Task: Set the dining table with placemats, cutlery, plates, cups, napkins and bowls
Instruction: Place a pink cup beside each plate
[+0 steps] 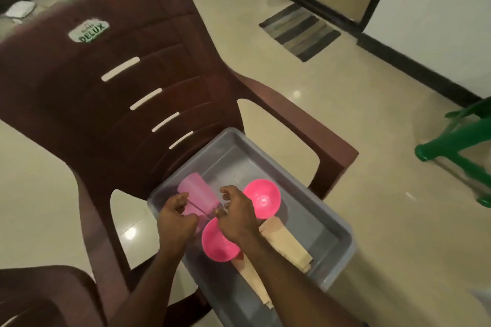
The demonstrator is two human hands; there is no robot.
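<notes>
Grey plastic tub (329, 223) on a maroon plastic chair (111, 93), both hands inside it among pink cups and bowls.

Left hand (176, 216) has its fingers curled around the lying light-pink tumblers (198, 194); the frame is blurred. Right hand (237, 214) hovers just beside them, fingers bent, thumb and forefinger close together near a tumbler rim; I cannot tell if they pinch it. One pink bowl (263, 198) sits beyond the right hand, another (219, 245) under the wrist. Beige folded napkins (288, 243) lie beside the bowls. Green furniture (457, 141) stands well apart, on the right.
</notes>
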